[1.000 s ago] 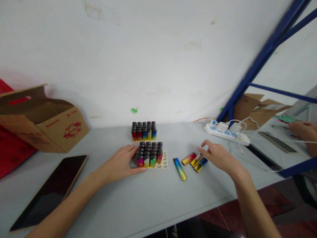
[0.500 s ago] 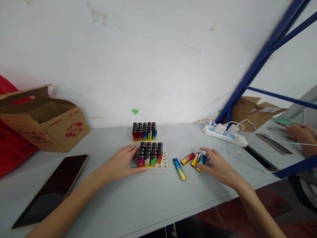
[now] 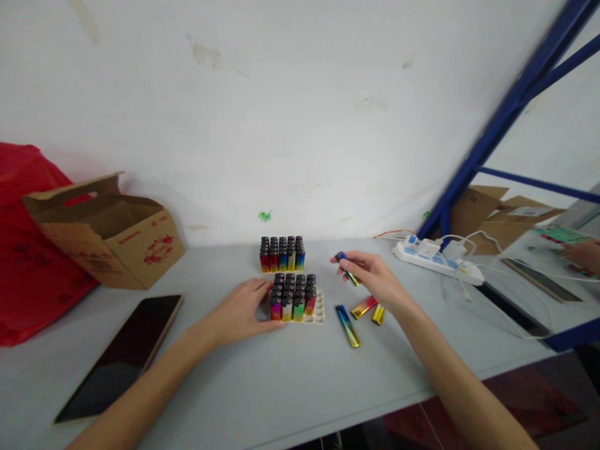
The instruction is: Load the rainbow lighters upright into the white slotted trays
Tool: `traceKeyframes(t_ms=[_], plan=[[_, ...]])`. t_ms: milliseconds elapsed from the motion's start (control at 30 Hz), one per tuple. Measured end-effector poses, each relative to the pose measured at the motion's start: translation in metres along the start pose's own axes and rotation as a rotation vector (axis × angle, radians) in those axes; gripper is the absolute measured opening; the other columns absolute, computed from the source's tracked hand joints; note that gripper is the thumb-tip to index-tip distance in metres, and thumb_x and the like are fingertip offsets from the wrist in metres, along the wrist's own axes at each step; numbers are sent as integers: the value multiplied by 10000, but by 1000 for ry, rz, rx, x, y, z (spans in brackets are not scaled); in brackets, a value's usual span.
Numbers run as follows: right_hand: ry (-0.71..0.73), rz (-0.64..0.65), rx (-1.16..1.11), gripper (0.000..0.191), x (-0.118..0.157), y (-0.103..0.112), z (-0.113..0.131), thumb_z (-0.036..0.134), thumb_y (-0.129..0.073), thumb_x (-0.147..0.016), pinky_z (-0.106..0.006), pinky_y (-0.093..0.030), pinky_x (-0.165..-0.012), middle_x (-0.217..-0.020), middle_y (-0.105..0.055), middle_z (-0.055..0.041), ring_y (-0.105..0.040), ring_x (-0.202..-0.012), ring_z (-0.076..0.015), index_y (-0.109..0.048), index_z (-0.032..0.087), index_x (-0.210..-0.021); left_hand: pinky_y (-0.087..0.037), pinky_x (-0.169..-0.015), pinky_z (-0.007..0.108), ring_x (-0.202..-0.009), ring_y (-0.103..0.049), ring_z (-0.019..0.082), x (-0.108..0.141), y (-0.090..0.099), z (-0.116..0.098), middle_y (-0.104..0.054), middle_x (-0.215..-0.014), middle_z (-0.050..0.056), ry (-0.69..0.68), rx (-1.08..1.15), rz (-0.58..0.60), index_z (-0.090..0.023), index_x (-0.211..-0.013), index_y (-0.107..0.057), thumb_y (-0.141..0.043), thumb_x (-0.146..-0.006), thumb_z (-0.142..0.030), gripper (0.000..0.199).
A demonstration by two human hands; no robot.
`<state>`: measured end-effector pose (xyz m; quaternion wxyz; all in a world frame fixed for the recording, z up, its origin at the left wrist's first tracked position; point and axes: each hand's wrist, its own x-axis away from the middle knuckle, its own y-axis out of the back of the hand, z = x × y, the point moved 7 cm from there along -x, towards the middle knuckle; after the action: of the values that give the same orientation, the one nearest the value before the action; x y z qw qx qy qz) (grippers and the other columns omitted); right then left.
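My left hand (image 3: 246, 312) holds the left side of a white tray (image 3: 320, 307), its thumb along the front corner and its fingers behind. Upright lighters (image 3: 287, 306) with black tops and shiny coloured bodies fill most of the tray, while holes show along its right edge. Pinched in my right hand (image 3: 372, 275) is a blue and gold lighter (image 3: 349, 270), tilted above the table right of the tray. Below that hand lie a blue-gold lighter (image 3: 347, 326), a red-gold lighter (image 3: 364, 307) and a yellow lighter (image 3: 378, 314).
Behind the tray stands a second block of lighters (image 3: 282, 255). A tablet (image 3: 122, 356), a cardboard box (image 3: 122, 244) and a red bag (image 3: 42, 250) are on the left. To the right are a power strip (image 3: 438, 262), a blue metal frame (image 3: 497, 119) and another person's hand (image 3: 584, 255).
My right hand has picked up a blue and gold lighter from the loose ones and moved up and left with it. My left hand stays at the tray. The view has shifted slightly.
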<state>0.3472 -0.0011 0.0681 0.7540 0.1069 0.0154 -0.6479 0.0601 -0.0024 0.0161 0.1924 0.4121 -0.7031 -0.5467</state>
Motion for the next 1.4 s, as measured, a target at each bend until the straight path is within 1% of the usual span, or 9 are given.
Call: traceKeyframes(t_ms=[100, 200, 333, 433, 667, 900, 1100, 1267, 1400], plan=[[-19, 199, -148, 578, -23, -42, 2, 781, -781, -908, -250, -398, -508, -819, -738, 16, -462, -533, -102, -600, 268, -1103, -598, -1124, 512, -1219, -764, 395, 1, 3, -5, -810, -1283, 159, 4, 9, -7, -219, -1178, -741, -793, -862, -710, 586], [-29, 221, -122, 584, -32, -65, -5, 828, -709, -926, -227, -250, -472, -644, -490, 115, -288, -503, -100, -547, 287, -1077, -593, -1124, 511, -1208, -763, 387, 1, 6, -8, -812, -1278, 155, 3, 36, -21, -223, -1182, -737, -828, -843, -655, 556], [136, -23, 139, 613, -25, -62, -8, 825, -578, -992, -277, -296, -544, -628, -409, 67, -369, -589, -130, -523, 250, -786, -592, -1115, 502, -1200, -762, 383, 0, 5, -8, -809, -1282, 157, 12, 57, -15, -216, -1196, -742, -860, -810, -609, 564], [195, -127, 293, 614, -15, -59, -9, 726, -559, -1016, -297, -284, -591, -611, -396, 49, -370, -615, -129, -426, 250, -652, -592, -1102, 489, -1168, -769, 374, -1, 5, -7, -816, -1237, 145, 10, 60, -25, -220, -1167, -746, -859, -805, -614, 547], [211, -87, 357, 436, -12, -64, -11, 533, -524, -936, -307, -234, -593, -585, -344, 58, -334, -591, -124, -370, 266, -628, -596, -1107, 484, -1205, -763, 383, 0, 5, -7, -809, -1257, 135, 0, 64, -15, -215, -1195, -737, -870, -807, -617, 575], [207, -133, 369, 531, -10, -57, -6, 650, -532, -1025, -298, -285, -612, -617, -398, 58, -381, -625, -132, -428, 255, -686, -591, -1138, 478, -1256, -754, 380, 0, 7, -9, -803, -1326, 137, -4, 73, -17, -221, -1227, -740, -875, -809, -623, 595], [215, -158, 390, 472, -9, -55, -9, 564, -537, -961, -307, -236, -594, -592, -334, 58, -329, -601, -127, -361, 266, -640, -595, -1137, 471, -1244, -764, 372, -1, 8, -10, -813, -1316, 119, -6, 76, -6, -237, -1238, -743, -857, -823, -606, 567], [225, -157, 401, 464, -7, -56, -9, 586, -533, -1011, -297, -279, -599, -591, -391, 60, -377, -605, -138, -406, 267, -699, -601, -1129, 484, -1265, -757, 383, -1, 8, -9, -812, -1321, 126, -10, 68, -8, -237, -1229, -750, -842, -823, -652, 588], [236, -79, 364, 394, -3, -56, -1, 597, -494, -1116, -290, -386, -646, -691, -557, 48, -513, -641, -158, -535, 259, -918, -606, -1112, 490, -1234, -766, 384, 0, 7, -7, -810, -1310, 138, 7, 50, 0, -227, -1203, -751, -840, -833, -664, 579]])
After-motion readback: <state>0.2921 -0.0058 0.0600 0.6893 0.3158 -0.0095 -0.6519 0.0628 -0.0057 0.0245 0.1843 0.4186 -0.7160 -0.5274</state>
